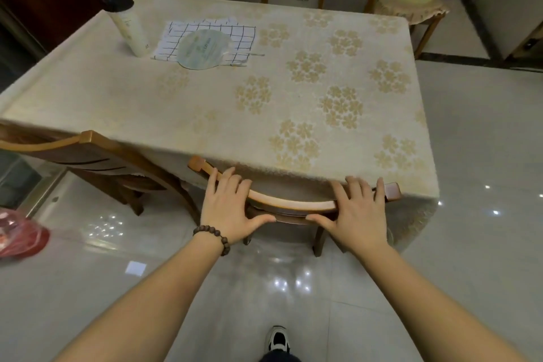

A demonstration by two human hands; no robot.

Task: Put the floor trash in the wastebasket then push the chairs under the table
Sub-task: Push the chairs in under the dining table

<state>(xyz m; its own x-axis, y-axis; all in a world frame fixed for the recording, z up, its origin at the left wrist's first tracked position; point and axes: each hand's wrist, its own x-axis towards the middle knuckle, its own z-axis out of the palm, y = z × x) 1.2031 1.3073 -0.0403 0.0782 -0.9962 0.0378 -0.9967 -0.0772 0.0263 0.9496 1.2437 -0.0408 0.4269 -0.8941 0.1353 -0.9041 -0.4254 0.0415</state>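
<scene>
Far left on the floor: red-lined wastebasket (20, 233), a small white scrap (135, 268) near it, possibly leftover trash. Second chair (97, 156) at the table's (205, 103) near-left edge looks angled, not fully in. Step in hand: chair push. Left hand (232, 209) and right hand (357, 211) wrap the wooden chair's (293, 204) curved top rail, thumbs underneath, its seat already under the near edge. Next, probably straighten the left chair.

Both forearms are bare, with no sleeves showing. The left wrist carries a bracelet (214, 236) of round dark brown wooden beads. At six o'clock a shoe (277, 339) shows, white with black panels, beneath a dark trouser hem (279, 358).
</scene>
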